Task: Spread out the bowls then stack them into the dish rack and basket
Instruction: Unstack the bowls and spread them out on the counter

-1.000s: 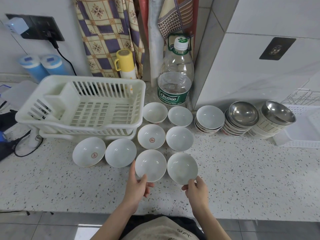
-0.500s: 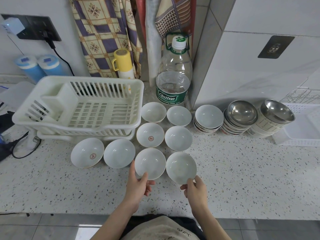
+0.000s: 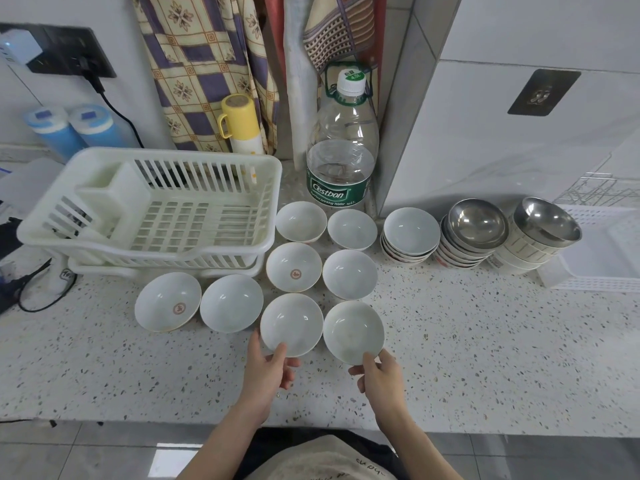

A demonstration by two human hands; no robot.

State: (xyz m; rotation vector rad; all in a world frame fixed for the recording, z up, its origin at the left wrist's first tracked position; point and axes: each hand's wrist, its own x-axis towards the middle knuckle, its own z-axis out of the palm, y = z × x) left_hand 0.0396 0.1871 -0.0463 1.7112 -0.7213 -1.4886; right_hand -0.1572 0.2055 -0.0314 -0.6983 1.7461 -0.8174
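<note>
A: Bowls first. We count eight white ones loose on the table (image 3: 485,341), all mouth up, round, so no long axis to log. Near pair: left bowl (image 3: 291,324) and right bowl (image 3: 353,331), side by side at the front.

B: Hands?

A: Left hand (image 3: 268,374) pinches the near rim of the left bowl, thumb on the rim, other fingers curled beneath. Right hand (image 3: 382,375) pinches the near rim of the right bowl the same way. We can't tell whether either bowl is lifted off the table.

B: Rack?

A: White rack (image 3: 152,209) sits back left, long side running left to right, nothing in it that we can see. Two more bowls lie just in front of it; one shows a red mark (image 3: 178,308).

B: Hidden bits?

A: The basket (image 3: 602,258) at far right is cut by the frame edge. Stacked white bowls (image 3: 410,235) and two steel-bowl stacks (image 3: 476,226) stand between it and the loose ones; we can't count their lower bowls.

B: Clutter?

A: Water bottle (image 3: 343,157) behind the bowls, yellow cup (image 3: 240,123) behind the rack, cloths hanging on the wall.
</note>
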